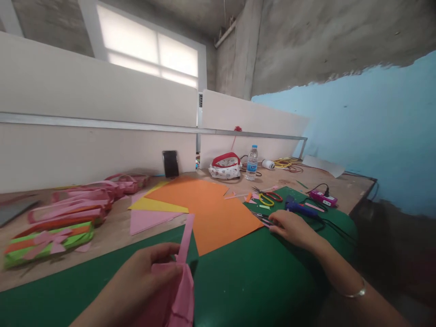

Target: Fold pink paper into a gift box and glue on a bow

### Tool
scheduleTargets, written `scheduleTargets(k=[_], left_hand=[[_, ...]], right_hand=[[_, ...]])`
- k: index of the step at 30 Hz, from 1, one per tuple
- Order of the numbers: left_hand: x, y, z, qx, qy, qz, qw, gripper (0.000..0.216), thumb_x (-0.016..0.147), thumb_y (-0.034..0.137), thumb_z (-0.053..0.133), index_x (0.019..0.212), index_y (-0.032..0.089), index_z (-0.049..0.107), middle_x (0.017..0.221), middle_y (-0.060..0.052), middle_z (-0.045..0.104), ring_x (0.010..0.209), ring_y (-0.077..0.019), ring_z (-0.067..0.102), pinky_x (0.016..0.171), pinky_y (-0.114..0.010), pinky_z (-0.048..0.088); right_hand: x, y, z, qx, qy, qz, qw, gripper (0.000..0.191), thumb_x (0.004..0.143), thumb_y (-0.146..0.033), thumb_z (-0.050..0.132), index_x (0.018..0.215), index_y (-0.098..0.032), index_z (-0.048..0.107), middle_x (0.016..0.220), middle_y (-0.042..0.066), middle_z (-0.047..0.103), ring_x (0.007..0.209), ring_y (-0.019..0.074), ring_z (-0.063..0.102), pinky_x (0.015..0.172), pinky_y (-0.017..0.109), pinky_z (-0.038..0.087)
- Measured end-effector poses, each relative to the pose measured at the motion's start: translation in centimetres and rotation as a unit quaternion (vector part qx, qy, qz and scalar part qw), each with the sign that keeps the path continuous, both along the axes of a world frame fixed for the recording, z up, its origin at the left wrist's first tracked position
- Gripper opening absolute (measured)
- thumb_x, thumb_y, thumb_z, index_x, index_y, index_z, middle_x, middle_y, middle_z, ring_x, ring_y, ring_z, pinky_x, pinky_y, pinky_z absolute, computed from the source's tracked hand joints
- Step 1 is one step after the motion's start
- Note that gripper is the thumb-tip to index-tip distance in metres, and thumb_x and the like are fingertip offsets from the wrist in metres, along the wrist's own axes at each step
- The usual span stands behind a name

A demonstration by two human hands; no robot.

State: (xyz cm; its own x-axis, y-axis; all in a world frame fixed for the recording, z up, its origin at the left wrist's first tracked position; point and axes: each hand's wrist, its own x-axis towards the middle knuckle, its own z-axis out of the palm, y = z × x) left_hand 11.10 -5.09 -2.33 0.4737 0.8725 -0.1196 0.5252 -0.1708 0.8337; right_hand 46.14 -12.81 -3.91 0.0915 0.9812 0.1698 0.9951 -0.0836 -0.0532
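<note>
My left hand (150, 268) is closed around a folded pink piece of paper or felt (185, 290) at the bottom centre. A narrow pink strip (185, 238) stands up from it past my fingertips. On the right, my right hand (289, 227) reaches down to the green mat, its thumb and fingers pinched on a slim dark metal tool (261, 215), whose exact kind I cannot make out. That tool lies at the edge of a large orange sheet (214, 213). Scissors with yellow and red handles (267, 198) lie just beyond, and a blue glue gun (298, 207) is behind my right hand.
Yellow sheet (163, 204) and pink sheet (150, 220) lie under the orange one. Finished-looking pink and green bow pieces (51, 240) pile up at left. Behind stand a phone (170, 163), a pouch (225, 167) and a water bottle (252, 164). A purple power strip (323, 198) lies right, with cables.
</note>
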Motion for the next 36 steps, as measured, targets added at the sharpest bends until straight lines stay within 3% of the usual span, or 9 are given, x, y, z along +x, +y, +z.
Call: scheduleTargets(k=[4,12,18,22,25,29,32,36], left_hand=[[0.4,-0.9,1.3,-0.012,0.004,-0.002,1.0,0.032,0.065,0.034,0.052,0.089,0.019,0.066,0.065,-0.001,0.067,0.063,-0.0215,0.061,0.061,-0.031,0.044],[0.6,-1.7,2.0,-0.021,-0.012,0.015,1.0,0.026,0.063,0.034,0.052,0.081,0.02,0.066,0.064,0.001,0.066,0.061,-0.0197,0.059,0.06,-0.029,0.041],[0.7,-1.7,1.9,-0.016,-0.014,0.015,1.0,0.029,0.062,0.033,0.052,0.081,0.019,0.068,0.068,-0.002,0.068,0.064,-0.0212,0.061,0.06,-0.03,0.042],[0.7,-1.7,1.9,-0.023,-0.023,0.015,0.999,0.032,0.061,0.032,0.052,0.084,0.017,0.068,0.07,-0.003,0.069,0.065,-0.022,0.062,0.06,-0.031,0.042],[0.7,-1.8,1.9,-0.032,-0.029,0.014,0.999,0.033,0.061,0.032,0.051,0.086,0.018,0.068,0.068,-0.001,0.068,0.063,-0.0203,0.06,0.06,-0.03,0.041],[0.7,-1.9,2.0,-0.036,-0.038,0.006,0.999,0.035,0.06,0.033,0.052,0.087,0.017,0.068,0.071,-0.001,0.067,0.067,-0.0208,0.06,0.062,-0.03,0.041],[0.8,-2.3,2.1,-0.033,-0.024,-0.005,0.999,0.036,0.06,0.03,0.05,0.088,0.018,0.069,0.069,0.0,0.064,0.065,-0.0186,0.057,0.062,-0.029,0.039],[0.8,-2.7,2.2,-0.037,-0.006,-0.008,0.999,0.041,0.06,0.029,0.05,0.096,0.019,0.068,0.072,0.001,0.061,0.064,-0.0171,0.056,0.062,-0.028,0.04]], right_hand=[[-0.4,0.3,-0.8,-0.02,-0.026,-0.011,0.999,0.017,0.085,-0.022,0.049,0.092,-0.018,0.063,0.088,0.008,0.063,0.084,0.0219,0.057,0.063,0.027,0.034],[-0.7,-1.6,-0.7,-0.028,-0.073,-0.094,0.993,0.014,0.077,-0.014,0.043,0.068,-0.016,0.054,0.081,0.011,0.057,0.076,0.0238,0.055,0.06,0.03,0.028],[0.2,-3.3,-0.9,-0.037,-0.045,-0.163,0.985,0.011,0.077,-0.014,0.041,0.076,-0.018,0.051,0.072,0.007,0.058,0.063,0.0211,0.055,0.052,0.028,0.026],[-0.1,-3.9,-0.8,-0.017,0.011,-0.191,0.981,0.019,0.086,-0.026,0.037,0.096,-0.02,0.053,0.087,0.009,0.065,0.073,0.0232,0.061,0.055,0.028,0.035],[-1.4,-4.0,-0.5,0.042,0.133,-0.154,0.978,0.035,0.085,-0.046,0.043,0.108,-0.023,0.054,0.106,0.01,0.065,0.091,0.027,0.061,0.065,0.03,0.041],[-4.5,-3.7,0.5,0.093,0.309,-0.066,0.944,0.043,0.083,-0.052,0.046,0.111,-0.022,0.059,0.121,0.009,0.06,0.109,0.0287,0.053,0.08,0.032,0.042],[-7.3,-3.2,1.2,0.05,0.402,-0.01,0.914,0.045,0.083,-0.055,0.046,0.107,-0.021,0.064,0.114,0.009,0.062,0.103,0.0276,0.053,0.081,0.032,0.042],[-10.4,-2.4,1.1,-0.037,0.486,0.04,0.872,0.053,0.085,-0.061,0.043,0.103,-0.018,0.068,0.086,0.005,0.06,0.077,0.0187,0.051,0.069,0.028,0.039]])
